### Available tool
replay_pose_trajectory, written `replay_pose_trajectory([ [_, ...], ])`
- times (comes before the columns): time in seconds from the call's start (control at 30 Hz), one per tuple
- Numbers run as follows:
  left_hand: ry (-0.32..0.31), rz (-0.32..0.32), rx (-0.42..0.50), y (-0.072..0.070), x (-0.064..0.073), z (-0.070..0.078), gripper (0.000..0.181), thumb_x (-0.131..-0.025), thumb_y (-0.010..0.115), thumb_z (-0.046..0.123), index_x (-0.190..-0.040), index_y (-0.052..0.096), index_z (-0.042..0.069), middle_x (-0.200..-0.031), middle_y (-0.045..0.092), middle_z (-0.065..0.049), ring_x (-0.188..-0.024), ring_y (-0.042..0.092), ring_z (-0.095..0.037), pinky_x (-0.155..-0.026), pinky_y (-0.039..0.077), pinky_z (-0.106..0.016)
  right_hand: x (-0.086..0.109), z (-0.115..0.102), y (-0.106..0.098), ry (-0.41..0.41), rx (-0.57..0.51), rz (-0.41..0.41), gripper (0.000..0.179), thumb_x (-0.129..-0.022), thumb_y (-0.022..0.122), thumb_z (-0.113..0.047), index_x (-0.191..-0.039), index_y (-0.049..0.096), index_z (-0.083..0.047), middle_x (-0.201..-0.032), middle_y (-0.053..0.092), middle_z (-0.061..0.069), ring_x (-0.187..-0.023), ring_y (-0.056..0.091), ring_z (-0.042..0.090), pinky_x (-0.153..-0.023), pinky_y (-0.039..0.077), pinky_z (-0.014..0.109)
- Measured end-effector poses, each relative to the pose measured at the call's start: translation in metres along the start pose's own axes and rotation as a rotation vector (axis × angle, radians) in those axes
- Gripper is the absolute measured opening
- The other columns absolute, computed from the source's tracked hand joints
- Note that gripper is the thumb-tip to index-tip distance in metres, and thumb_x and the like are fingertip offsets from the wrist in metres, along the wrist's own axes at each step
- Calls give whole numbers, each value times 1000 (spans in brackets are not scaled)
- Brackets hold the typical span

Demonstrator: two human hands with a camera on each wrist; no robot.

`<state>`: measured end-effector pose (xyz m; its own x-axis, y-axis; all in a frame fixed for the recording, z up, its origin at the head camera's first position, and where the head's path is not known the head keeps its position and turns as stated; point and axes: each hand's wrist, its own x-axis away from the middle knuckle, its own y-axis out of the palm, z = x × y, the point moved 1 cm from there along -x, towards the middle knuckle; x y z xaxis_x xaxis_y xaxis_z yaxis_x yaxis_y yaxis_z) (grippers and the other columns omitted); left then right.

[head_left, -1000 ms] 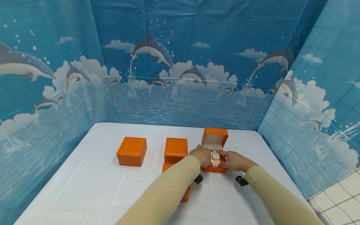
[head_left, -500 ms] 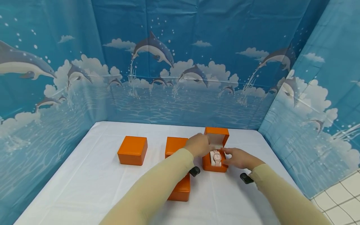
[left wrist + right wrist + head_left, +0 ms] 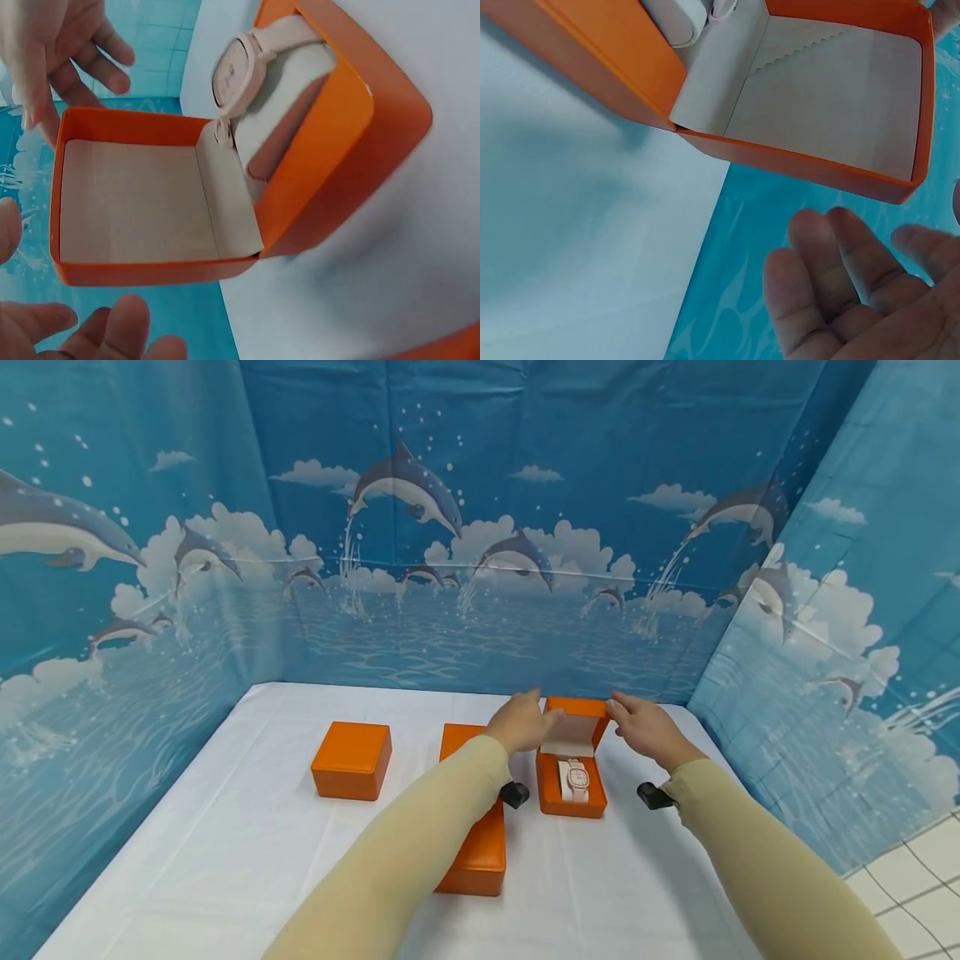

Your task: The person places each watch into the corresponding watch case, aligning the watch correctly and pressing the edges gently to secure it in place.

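Note:
An orange watch box (image 3: 572, 807) stands with its lid (image 3: 576, 706) raised, showing a pale lining. Inside lies a pale pink wristwatch (image 3: 576, 779) wrapped on a light cushion; the left wrist view shows the watch (image 3: 238, 75) in its slot. My left hand (image 3: 519, 722) is just left of the lid, fingers loosely extended and apart from it. On the other side, my right hand (image 3: 643, 727) is beside the lid's right edge. In the right wrist view, a gap separates the fingers of the right hand (image 3: 855, 292) from the lid's side.
A closed orange box (image 3: 352, 760) sits at the left on the white-covered table (image 3: 225, 860). More closed orange boxes (image 3: 474, 860) stand in a row under and beside my left forearm, partly hidden. A blue dolphin-print curtain (image 3: 480, 635) hangs behind the table.
Both hands have left the watch in the box and risen to either side of the raised lid. The box and watch have stayed in place.

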<state>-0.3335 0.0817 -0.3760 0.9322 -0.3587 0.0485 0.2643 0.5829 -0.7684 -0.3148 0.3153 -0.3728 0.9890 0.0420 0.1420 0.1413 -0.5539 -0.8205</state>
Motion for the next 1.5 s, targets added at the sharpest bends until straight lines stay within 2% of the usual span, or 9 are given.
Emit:
replay_pose_trajectory([
  [0.17,25,-11,37,4,-5,3,66,-111,45,54,-164,38,16,-165,46,-6,-150,49,-26,-121,44,-48,-6,-2,2,8,-33,-14,67,-115,27,-50,-168,25,-8,-162,42,28,-133,60,45,-108,52,60],
  [0.43,11,34,74,9,-4,5,55,-114,38,48,-161,46,21,-162,51,-1,-151,47,-25,-123,42,-47,-10,3,7,24,-27,-10,60,-116,34,-43,-167,32,-12,-158,48,27,-132,61,42,-106,54,58],
  [0.6,-14,67,92,10,-5,5,50,-114,42,44,-157,52,22,-152,62,0,-148,51,-25,-120,45,-47,-7,3,7,26,-37,-9,61,-115,36,-45,-166,32,-11,-157,49,27,-131,62,42,-106,54,58],
  [0.8,-48,91,96,10,-5,5,43,-112,48,42,-150,60,25,-141,69,2,-129,65,-22,-105,57,-42,-1,1,5,47,-69,-33,65,-114,41,-48,-166,32,-10,-156,50,27,-132,61,43,-103,57,53],
  [1.03,-38,76,87,7,1,5,39,-109,57,40,-142,65,21,-137,69,-2,-109,69,-21,-94,60,-40,4,5,4,45,-74,-47,67,-112,47,-48,-164,36,-9,-149,59,25,-126,64,40,-100,60,49],
  [1.2,-38,52,100,5,5,6,38,-108,61,39,-141,65,21,-136,70,-1,-110,68,-19,-96,59,-39,7,7,3,42,-49,-53,68,-110,50,-49,-163,39,-9,-146,62,25,-124,66,40,-97,61,49],
  [1.4,-34,28,110,5,9,6,39,-107,63,38,-142,64,21,-124,75,1,-101,68,-16,-91,59,-36,12,7,4,38,-35,-55,68,-109,51,-51,-163,40,-9,-145,62,25,-125,65,42,-96,61,50],
  [1.5,-32,24,107,6,9,5,39,-106,63,38,-141,64,21,-122,75,2,-103,68,-16,-93,59,-37,13,9,5,39,-36,-55,69,-109,51,-51,-163,40,-10,-146,62,24,-126,65,42,-97,60,51],
])
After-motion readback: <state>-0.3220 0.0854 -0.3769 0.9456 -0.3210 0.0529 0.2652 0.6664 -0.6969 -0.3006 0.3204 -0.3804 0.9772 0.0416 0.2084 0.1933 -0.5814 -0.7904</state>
